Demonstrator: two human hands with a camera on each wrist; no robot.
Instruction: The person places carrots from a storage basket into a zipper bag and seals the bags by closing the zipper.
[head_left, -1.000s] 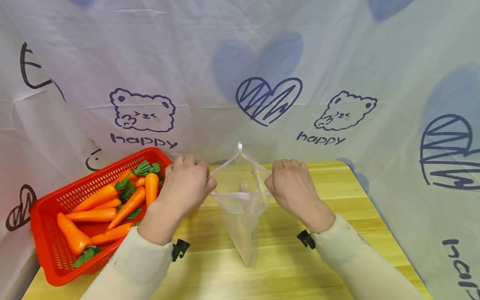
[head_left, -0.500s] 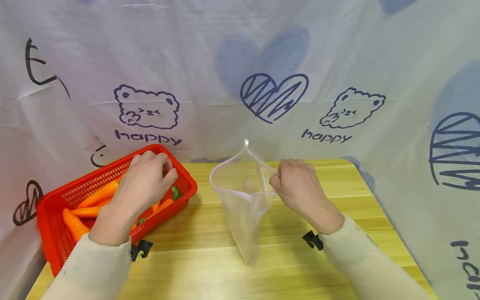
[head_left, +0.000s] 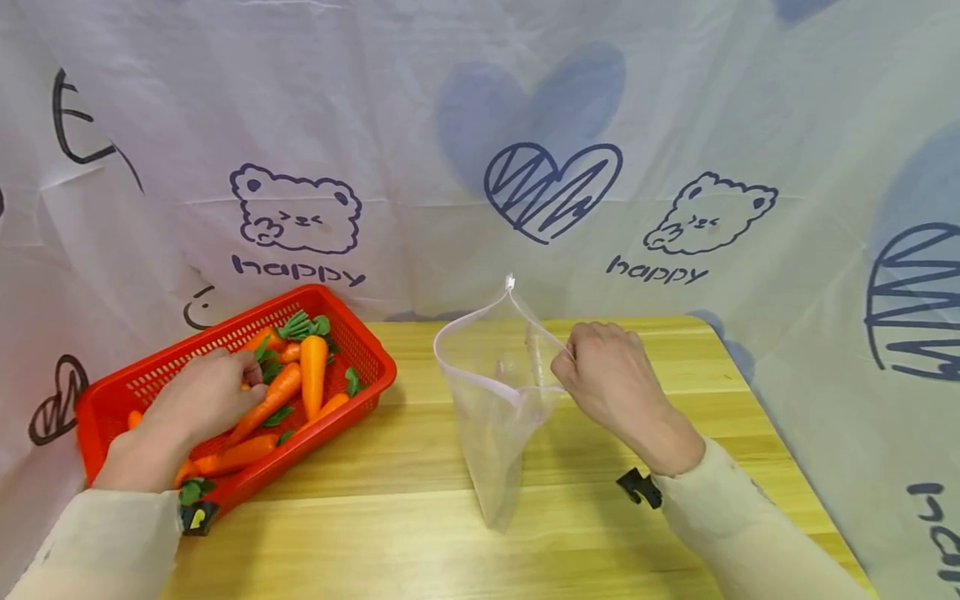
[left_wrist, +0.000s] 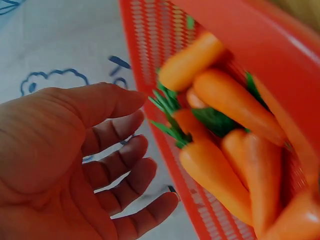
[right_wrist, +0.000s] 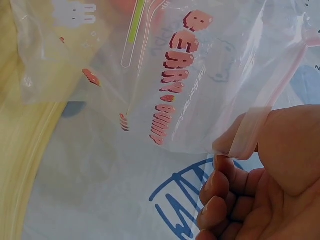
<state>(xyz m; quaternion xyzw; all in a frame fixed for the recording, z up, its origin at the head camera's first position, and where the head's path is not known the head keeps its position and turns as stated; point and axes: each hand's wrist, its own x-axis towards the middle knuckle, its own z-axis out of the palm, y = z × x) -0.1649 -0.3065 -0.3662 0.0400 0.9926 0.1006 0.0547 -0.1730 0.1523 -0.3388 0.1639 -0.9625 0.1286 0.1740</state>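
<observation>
My left hand (head_left: 197,393) hovers over the red basket (head_left: 384,367) in the head view, above several orange carrots (head_left: 313,375) with green tops. In the left wrist view its fingers (left_wrist: 120,192) are relaxed and apart, with nothing between them. My right hand (head_left: 617,382) pinches the right side of the mouth of a clear zip bag (head_left: 483,450). The bag's pink-edged mouth gapes, and a white slider (head_left: 510,282) sits at its far corner. Pink lettering (right_wrist: 175,70) on the bag shows in the right wrist view, where thumb and forefinger pinch its edge.
The wooden table (head_left: 360,533) lies under the bag and the basket. Behind it hangs a pale cloth (head_left: 420,242) printed with hearts and bears. The basket stands at the table's left, close to the cloth.
My left hand has let go of the bag's left edge and moved left over the basket. The right hand keeps its pinch on the bag, whose mouth stays spread.
</observation>
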